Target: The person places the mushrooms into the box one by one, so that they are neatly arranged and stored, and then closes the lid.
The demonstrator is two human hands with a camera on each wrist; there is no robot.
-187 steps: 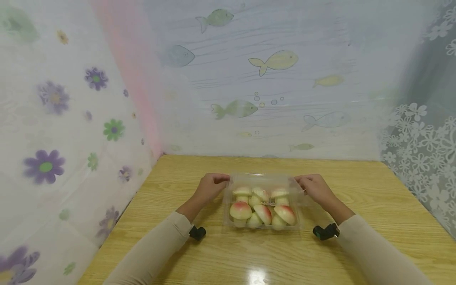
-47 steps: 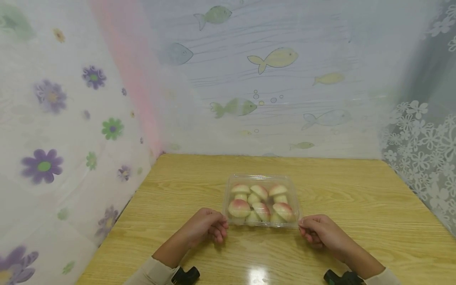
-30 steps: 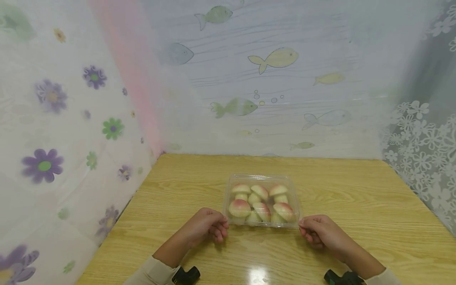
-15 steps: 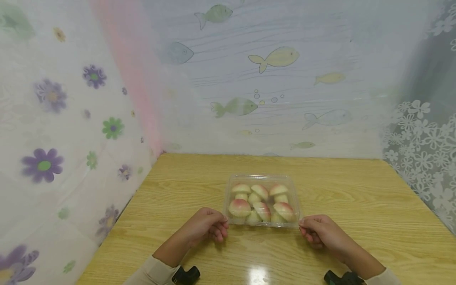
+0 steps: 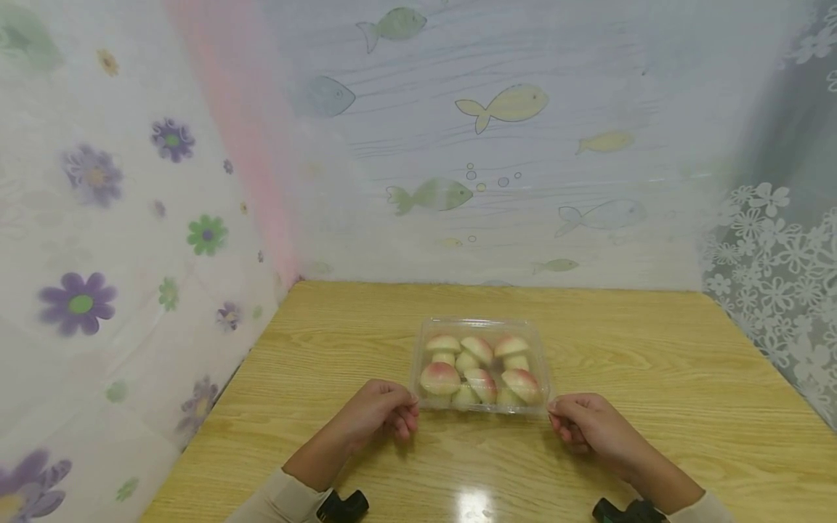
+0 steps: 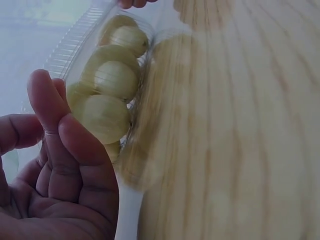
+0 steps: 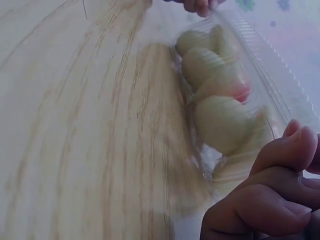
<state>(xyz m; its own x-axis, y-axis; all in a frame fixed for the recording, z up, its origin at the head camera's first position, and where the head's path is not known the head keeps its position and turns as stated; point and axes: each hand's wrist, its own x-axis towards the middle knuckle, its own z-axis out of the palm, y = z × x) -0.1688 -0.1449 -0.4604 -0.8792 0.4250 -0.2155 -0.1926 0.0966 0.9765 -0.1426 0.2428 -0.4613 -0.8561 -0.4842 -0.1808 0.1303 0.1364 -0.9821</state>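
Note:
A clear plastic clamshell box [image 5: 484,410] lies on the table with its lid down. Through the plastic show several mushroom-shaped pieces [image 5: 439,379], pale yellow with pink-red caps. At the near left corner, my left hand [image 5: 374,412] pinches the box edge between thumb and forefinger, the other fingers loosely curled. My right hand [image 5: 591,427] pinches the near right corner the same way. In the left wrist view, the curled fingers of the left hand [image 6: 65,170] stand beside the box. The right wrist view has the right hand [image 7: 265,195] at the box's corner.
The wood-grain table [image 5: 340,319] extends around the box. Behind it hangs a fish-printed sheet [image 5: 497,174], with a flowered sheet [image 5: 131,261] on the left and a white-flowered panel [image 5: 778,254] on the right. Black wrist devices [image 5: 343,506] sit at both cuffs.
Several seconds ago both hands held the raised lid at the far side. The lid has come down towards me, and the hands are now at the near corners. Over the last second they barely move.

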